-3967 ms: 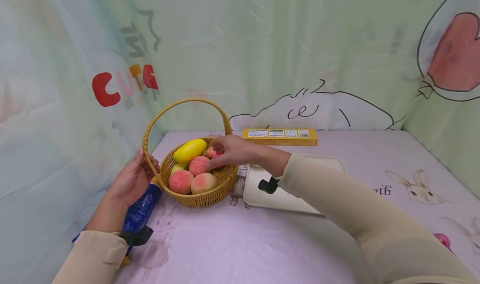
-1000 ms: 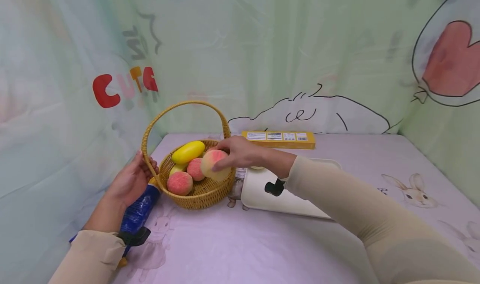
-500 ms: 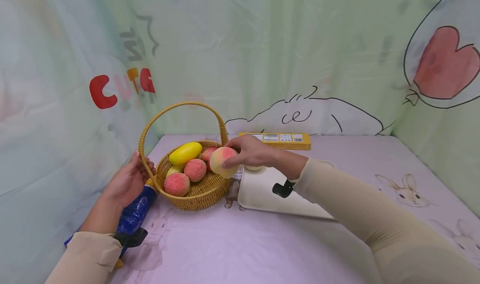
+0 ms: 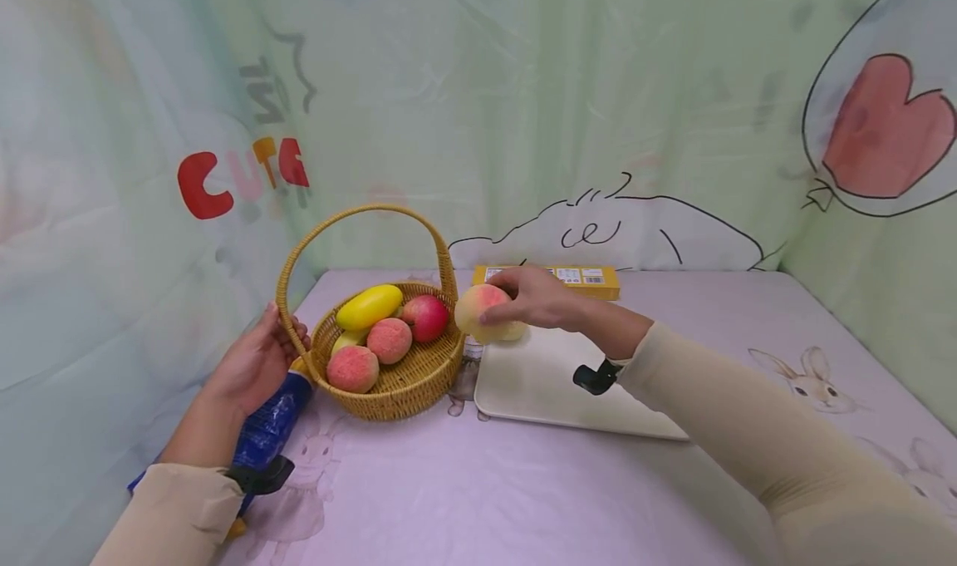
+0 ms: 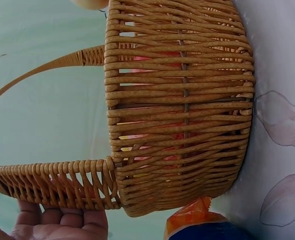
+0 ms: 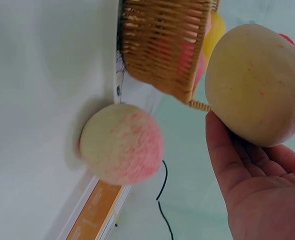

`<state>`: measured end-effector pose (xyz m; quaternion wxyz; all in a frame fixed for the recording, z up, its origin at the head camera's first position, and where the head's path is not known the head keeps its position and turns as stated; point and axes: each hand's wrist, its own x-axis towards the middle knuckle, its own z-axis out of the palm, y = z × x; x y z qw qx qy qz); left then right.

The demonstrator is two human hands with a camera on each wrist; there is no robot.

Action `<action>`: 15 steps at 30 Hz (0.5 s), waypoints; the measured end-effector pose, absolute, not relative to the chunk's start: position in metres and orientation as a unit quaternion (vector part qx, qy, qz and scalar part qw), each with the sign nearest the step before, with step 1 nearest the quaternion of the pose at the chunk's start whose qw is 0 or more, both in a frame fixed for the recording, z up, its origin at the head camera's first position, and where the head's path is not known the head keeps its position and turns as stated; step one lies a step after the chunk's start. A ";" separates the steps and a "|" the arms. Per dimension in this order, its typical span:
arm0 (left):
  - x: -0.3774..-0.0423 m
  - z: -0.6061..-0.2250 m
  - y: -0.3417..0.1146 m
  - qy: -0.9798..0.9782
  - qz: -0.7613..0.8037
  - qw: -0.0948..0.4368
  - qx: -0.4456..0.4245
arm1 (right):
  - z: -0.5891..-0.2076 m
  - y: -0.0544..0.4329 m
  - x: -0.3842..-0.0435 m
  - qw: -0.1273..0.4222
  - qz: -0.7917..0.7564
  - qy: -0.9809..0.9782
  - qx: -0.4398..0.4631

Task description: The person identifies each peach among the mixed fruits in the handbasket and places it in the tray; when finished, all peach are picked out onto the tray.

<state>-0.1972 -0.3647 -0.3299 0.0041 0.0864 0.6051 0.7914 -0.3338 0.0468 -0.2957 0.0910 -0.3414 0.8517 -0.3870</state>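
A pale peach [image 4: 478, 312] with a pink blush is held in my right hand [image 4: 542, 298], above the left end of the white tray [image 4: 538, 383]. A second peach [image 6: 122, 144] sits on that tray, mostly hidden behind the held one in the head view. My left hand [image 4: 257, 358] holds the left side of the wicker basket's handle [image 5: 52, 185], fingers behind it. Inside the basket [image 4: 404, 400] lie a yellow mango-like fruit [image 4: 370, 307], a red apple [image 4: 426, 317], two pinkish-red fuzzy peaches [image 4: 353, 368] and a partly covered yellow fruit [image 4: 348, 339].
Behind the tray lies a long orange-yellow box [image 4: 598, 282]. A blue package with orange ends [image 4: 272, 420] lies under my left forearm, left of the basket. Printed curtains [image 4: 523, 117] close off the back and sides of the table.
My right hand took the pale peach out of the basket and carried it right, over the tray. The apple now shows fully. My left hand stayed at the handle.
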 end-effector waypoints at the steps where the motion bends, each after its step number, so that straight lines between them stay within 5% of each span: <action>1: -0.197 -0.330 -0.365 0.606 0.791 0.004 0.086 | -0.296 0.050 -0.335 0.090 -0.385 0.855 -0.336; 15: -0.196 -0.331 -0.367 0.612 0.784 0.006 0.103 | -0.305 0.092 -0.349 0.066 -0.381 0.879 -0.278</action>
